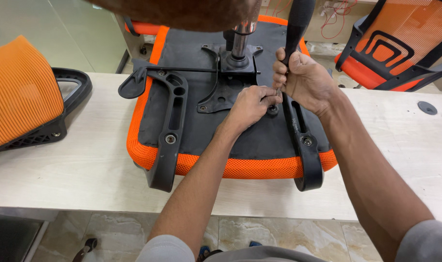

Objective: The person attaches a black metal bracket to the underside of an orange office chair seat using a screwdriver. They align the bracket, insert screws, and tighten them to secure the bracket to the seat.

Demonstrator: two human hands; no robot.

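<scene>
An orange mesh chair seat (240, 167) lies upside down on a pale wooden table (85, 165), its black underside up. Two black armrest brackets are fixed to it, one on the left (170, 121) and one on the right (303, 140). My right hand (303, 80) grips a black tool handle (296, 29) standing upright over the right bracket's upper bolt. My left hand (252, 104) pinches at the bolt (273, 109) right beside the tool's tip. A metal gas cylinder (240, 41) rises from the central black mechanism plate (225, 82).
An orange mesh backrest with a black frame (22, 92) lies on the table at the left. Another orange chair (400, 43) stands behind the table at the right. A round grey cable grommet (427, 107) sits in the tabletop. Tiled floor shows below the table edge.
</scene>
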